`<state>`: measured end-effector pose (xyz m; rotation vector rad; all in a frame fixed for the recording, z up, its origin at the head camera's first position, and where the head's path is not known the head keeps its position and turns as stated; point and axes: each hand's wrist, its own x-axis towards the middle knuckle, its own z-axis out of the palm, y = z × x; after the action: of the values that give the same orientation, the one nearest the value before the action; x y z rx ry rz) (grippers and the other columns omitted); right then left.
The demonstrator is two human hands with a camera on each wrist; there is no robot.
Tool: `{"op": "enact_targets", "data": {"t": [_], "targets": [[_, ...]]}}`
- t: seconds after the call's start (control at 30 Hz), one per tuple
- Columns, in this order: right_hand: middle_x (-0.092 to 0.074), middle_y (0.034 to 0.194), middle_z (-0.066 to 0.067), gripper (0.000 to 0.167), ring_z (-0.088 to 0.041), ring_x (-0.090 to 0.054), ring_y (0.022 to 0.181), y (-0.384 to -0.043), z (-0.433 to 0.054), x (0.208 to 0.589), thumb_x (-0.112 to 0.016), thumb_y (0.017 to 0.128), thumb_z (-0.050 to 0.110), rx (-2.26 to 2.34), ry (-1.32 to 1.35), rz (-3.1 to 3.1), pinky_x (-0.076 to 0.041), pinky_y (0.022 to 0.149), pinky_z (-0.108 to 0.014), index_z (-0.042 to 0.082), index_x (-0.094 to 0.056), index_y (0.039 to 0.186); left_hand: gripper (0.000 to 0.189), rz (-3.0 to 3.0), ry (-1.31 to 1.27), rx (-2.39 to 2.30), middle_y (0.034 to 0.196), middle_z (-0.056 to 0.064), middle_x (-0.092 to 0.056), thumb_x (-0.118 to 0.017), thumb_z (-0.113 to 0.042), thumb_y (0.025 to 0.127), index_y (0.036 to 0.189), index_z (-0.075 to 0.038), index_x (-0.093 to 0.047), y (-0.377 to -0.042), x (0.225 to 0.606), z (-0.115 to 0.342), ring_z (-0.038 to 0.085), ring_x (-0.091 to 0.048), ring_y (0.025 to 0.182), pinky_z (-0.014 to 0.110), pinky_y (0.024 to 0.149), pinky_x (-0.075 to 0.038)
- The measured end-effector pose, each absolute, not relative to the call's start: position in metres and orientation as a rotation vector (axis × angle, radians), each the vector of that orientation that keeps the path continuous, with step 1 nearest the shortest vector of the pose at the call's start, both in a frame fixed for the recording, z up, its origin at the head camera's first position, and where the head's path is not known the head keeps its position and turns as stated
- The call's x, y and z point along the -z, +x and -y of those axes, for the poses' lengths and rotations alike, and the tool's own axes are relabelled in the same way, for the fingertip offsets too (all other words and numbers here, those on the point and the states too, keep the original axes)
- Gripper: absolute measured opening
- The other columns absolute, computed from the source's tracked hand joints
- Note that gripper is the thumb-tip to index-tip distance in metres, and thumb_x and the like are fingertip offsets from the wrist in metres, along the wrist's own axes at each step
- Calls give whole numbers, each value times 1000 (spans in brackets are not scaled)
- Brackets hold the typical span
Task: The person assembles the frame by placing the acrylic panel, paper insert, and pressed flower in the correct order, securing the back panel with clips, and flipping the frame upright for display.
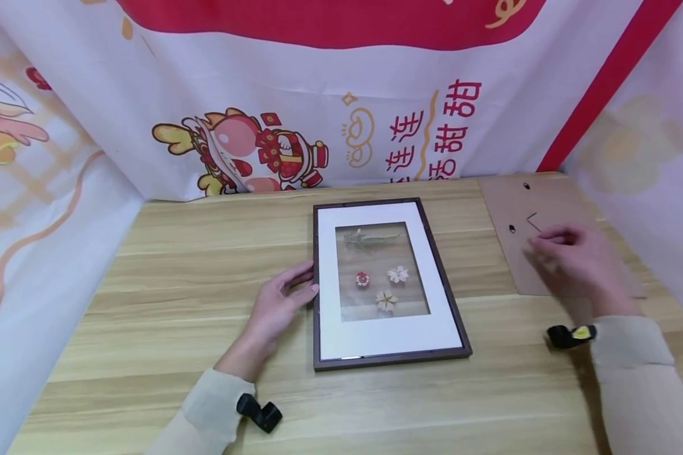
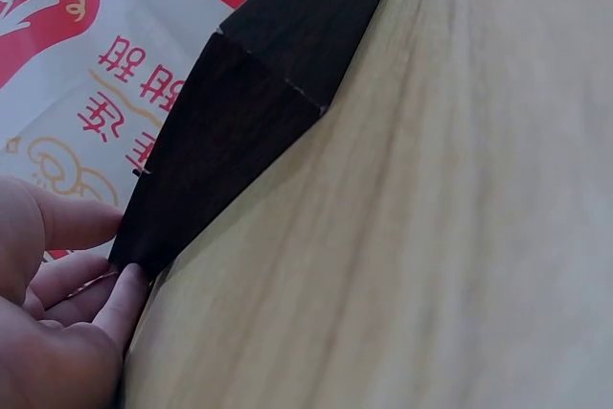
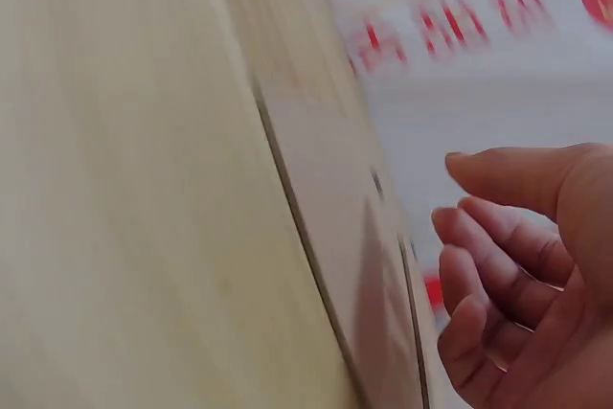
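A dark-brown picture frame [image 1: 395, 363] with a white mat [image 1: 387, 338] lies flat on the table. Inside its window are a red-and-white flower [image 1: 362, 279], a white flower [image 1: 398, 274], a pale yellowish flower [image 1: 386, 301] and a dried greenish sprig [image 1: 372, 237]. My left hand [image 1: 281, 303] touches the frame's left side; in the left wrist view its fingertips [image 2: 134, 280] meet the dark side near the table. To the right, my right hand [image 1: 575, 262] hovers by a brown board [image 1: 512, 208], fingers loosely bent and thumb apart, holding nothing in the right wrist view.
The board bears small black fittings [image 1: 526, 186] and a thin V-shaped mark [image 1: 534, 222]. Wood-grain table [image 1: 176, 303] surrounds the frame. A printed white-and-red cloth [image 1: 296, 76] hangs behind, with more cloth at both sides.
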<state>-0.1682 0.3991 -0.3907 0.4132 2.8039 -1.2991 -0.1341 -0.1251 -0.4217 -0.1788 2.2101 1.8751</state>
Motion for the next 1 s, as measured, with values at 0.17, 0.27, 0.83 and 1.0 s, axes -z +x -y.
{"op": "enact_targets", "data": {"t": [0.17,0.27,0.83,1.0], "targets": [[-56,87,33,40,-7,-55,87,-150,-446,393,-71,98,57,1297,775,-2829,-52,67,-19,25,-64,119,57,-2210,-177,-1872,156,1,-61,-78,-18,98,152,-27,-60,-134,421,125,24,-48,154,45,131,-38],[-55,82,33,35,-6,-55,83,-141,-463,393,-73,97,55,1316,874,-2840,-52,63,-19,26,-63,114,57,-2215,-174,-1875,156,1,-61,-78,-18,98,152,-27,-60,-134,421,124,24,-48,154,45,131,-37],[-39,142,-49,122,-59,-43,118,-140,-486,402,-73,86,77,691,764,-2871,-49,94,-69,-23,-36,145,55,-2209,-181,-1890,154,1,-62,-78,-17,98,150,-25,-62,-133,422,126,24,-50,151,45,131,-38],[-61,107,-40,98,-49,-55,97,-138,-476,392,-76,85,75,535,703,-2906,-51,64,-43,-19,-62,110,55,-2208,-180,-1891,154,1,-62,-78,-17,98,150,-25,-62,-133,421,125,24,-50,151,45,130,-39]]}}
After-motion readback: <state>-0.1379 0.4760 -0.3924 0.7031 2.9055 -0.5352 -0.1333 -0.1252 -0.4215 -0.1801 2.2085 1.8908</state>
